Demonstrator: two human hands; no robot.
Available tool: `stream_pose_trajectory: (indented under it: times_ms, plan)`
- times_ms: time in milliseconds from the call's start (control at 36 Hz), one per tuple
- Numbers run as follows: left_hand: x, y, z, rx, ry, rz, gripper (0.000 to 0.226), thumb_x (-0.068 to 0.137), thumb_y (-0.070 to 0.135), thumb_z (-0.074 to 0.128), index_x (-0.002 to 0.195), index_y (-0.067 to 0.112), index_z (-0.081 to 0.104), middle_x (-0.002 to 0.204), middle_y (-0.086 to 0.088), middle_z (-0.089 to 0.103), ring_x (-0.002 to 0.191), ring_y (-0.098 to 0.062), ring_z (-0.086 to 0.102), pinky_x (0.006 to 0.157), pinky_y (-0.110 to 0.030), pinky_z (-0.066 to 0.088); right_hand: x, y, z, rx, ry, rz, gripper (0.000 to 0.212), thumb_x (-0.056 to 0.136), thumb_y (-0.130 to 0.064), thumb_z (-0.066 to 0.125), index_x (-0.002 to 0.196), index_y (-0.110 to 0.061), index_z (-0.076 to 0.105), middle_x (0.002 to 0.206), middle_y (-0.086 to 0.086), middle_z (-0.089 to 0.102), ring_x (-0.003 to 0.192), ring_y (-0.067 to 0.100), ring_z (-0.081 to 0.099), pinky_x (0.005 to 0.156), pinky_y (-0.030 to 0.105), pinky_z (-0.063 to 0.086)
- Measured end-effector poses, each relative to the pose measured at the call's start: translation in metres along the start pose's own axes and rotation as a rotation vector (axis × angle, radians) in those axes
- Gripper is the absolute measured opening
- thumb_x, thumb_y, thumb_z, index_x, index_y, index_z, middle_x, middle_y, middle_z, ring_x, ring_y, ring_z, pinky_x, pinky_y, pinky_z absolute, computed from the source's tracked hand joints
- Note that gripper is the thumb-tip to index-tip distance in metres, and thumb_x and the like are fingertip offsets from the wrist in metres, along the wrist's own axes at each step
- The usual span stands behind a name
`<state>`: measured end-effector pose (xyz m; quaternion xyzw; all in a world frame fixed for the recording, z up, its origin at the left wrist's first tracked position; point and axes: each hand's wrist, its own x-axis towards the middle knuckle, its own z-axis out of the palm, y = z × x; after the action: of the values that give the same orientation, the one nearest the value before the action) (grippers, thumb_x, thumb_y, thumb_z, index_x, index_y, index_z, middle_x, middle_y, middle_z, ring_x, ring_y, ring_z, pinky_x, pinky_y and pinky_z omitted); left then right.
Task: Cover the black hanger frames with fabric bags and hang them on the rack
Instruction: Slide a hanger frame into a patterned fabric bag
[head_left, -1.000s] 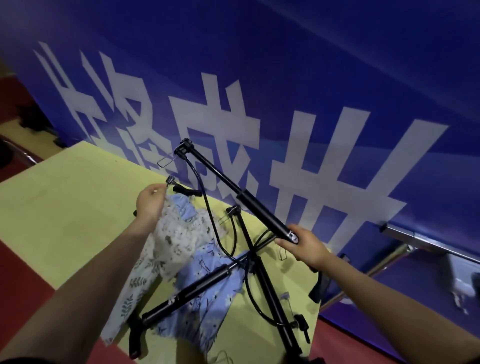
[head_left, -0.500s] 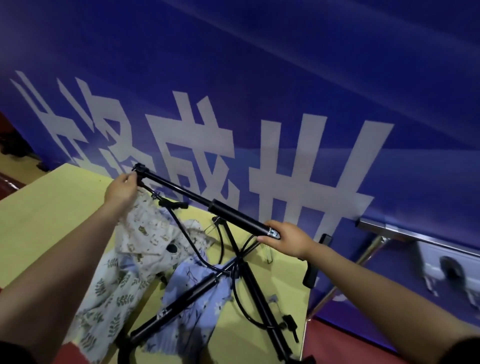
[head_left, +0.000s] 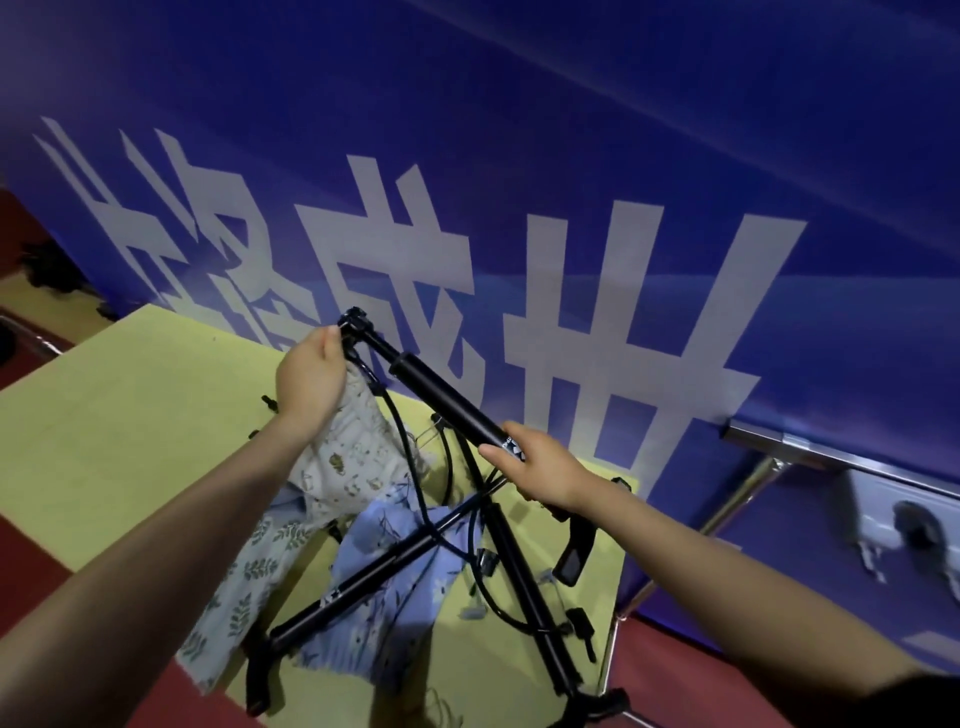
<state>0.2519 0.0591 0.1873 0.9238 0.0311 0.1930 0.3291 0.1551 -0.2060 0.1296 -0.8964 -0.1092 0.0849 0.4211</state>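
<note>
Currently left hand (head_left: 311, 382) pinches the fabric bag (head_left: 343, 467) at the top end of the black rack arm (head_left: 441, 400); right hand (head_left: 540, 467) grips that arm lower down, above the yellow surface (head_left: 130, 415). More fabric bags (head_left: 384, 587) lie beneath.

A large blue banner with white characters (head_left: 571, 218) fills the far side. A yellow-green tabletop (head_left: 130, 415) lies before it, over dark red floor (head_left: 31, 540). A shiny metal rail (head_left: 831, 460) runs along the right.
</note>
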Motion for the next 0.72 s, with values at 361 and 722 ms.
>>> stream_pose_trajectory:
  times_ms: [361,722]
  plan:
    - [-0.020,0.029,0.000,-0.155,-0.039,-0.005,0.036,0.105,0.031,0.030,0.092,0.010,0.056,0.076,-0.005,0.054,0.070,-0.020,0.049,0.063,-0.036,0.036,0.019,-0.021,0.013,0.261,0.005,-0.010,0.023,0.097,-0.045,0.049,0.108,-0.025,0.053,0.061,-0.008,0.052,0.044,0.004,0.051,0.050,0.026,0.042]
    - [-0.044,0.005,-0.009,-0.627,0.089,-0.272,0.043,0.105,0.038,0.031,0.146,0.025,0.033,0.145,-0.017,0.042,0.131,-0.034,0.043,0.099,-0.041,0.040,0.044,-0.048,-0.007,0.540,-0.155,0.006,0.032,0.103,-0.041,0.036,0.105,-0.010,0.042,0.071,0.005,0.054,0.045,0.017,0.047,0.045,0.026,0.041]
